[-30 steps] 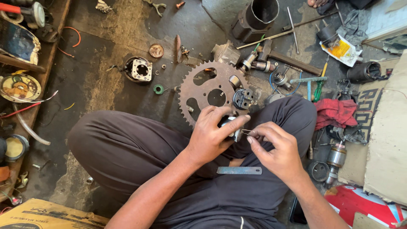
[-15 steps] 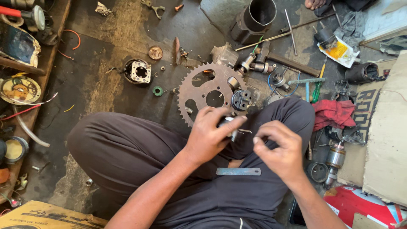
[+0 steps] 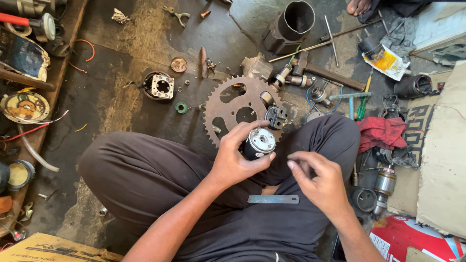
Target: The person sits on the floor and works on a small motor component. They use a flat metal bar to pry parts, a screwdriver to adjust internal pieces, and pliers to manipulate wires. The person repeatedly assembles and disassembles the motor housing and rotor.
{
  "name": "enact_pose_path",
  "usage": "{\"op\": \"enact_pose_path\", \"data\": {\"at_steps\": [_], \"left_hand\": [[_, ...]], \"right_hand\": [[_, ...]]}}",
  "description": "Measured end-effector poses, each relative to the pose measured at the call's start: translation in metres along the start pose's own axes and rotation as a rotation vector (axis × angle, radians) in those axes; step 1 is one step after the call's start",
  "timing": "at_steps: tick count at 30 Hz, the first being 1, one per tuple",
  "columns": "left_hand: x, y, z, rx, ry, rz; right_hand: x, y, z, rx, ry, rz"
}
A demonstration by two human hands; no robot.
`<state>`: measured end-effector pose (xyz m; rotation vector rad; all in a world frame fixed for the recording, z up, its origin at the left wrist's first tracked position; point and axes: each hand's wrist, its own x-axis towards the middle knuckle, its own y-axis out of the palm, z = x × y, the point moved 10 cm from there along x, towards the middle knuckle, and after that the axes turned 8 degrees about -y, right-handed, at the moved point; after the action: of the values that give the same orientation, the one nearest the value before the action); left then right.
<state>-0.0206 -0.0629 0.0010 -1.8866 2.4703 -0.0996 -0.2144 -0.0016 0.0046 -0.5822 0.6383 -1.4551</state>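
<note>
Change: the right hand [image 3: 318, 179] is now sitting apart from the small black-and-silver cylindrical motor [image 3: 257, 142]; a second ago its fingertips were meeting the left hand [image 3: 238, 157] right at the motor's end.
Meaning: the pinching work at the motor's end looks paused or just finished, and the silver end cap with its centre hole is now showing openly.
Left hand: it is wrapping around the motor's black body, fingers curled closed on it, holding it above the lap.
Right hand: its fingertips are pinching narrowly together; I cannot tell whether anything tiny is between them.
Motor position: it is staying in the left hand, just in front of the rusty toothed sprocket wheel [image 3: 240, 114] lying on the floor [image 3: 121, 97].
Lap: one flat grey metal strip [image 3: 273, 199] is resting on the dark trousers, between the two forearms.
Count, held: one motor.
Count, floor: one sprocket wheel, one dark metal cylinder sleeve [image 3: 291, 24], one red rag [image 3: 381, 133], one small green ring [image 3: 181, 107], two green-handled screwdrivers [image 3: 357, 104].
</note>
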Motion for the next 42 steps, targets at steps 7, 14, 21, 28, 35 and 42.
{"op": "enact_pose_path", "data": {"at_steps": [7, 14, 21, 28, 35, 42], "left_hand": [[-0.003, 0.002, -0.006, 0.021, 0.078, 0.024], [-0.006, 0.004, -0.007, 0.064, 0.086, 0.045], [-0.008, 0.006, -0.005, 0.168, 0.095, 0.03], [-0.005, 0.006, -0.007, 0.161, 0.135, 0.035], [0.012, -0.028, 0.008, 0.053, 0.016, -0.174], [0.03, -0.032, 0.022, -0.087, -0.099, -0.096]], "right_hand": [[0.006, -0.014, 0.058, 0.163, -0.312, -0.119], [0.017, -0.001, 0.076, 0.116, -0.327, -0.109], [0.015, 0.001, 0.066, 0.078, -0.204, -0.091], [0.014, 0.0, 0.061, 0.085, -0.18, -0.088], [0.001, -0.061, -0.008, 0.207, 0.001, -0.357], [-0.023, -0.069, -0.066, 0.243, 0.087, -0.399]]}}
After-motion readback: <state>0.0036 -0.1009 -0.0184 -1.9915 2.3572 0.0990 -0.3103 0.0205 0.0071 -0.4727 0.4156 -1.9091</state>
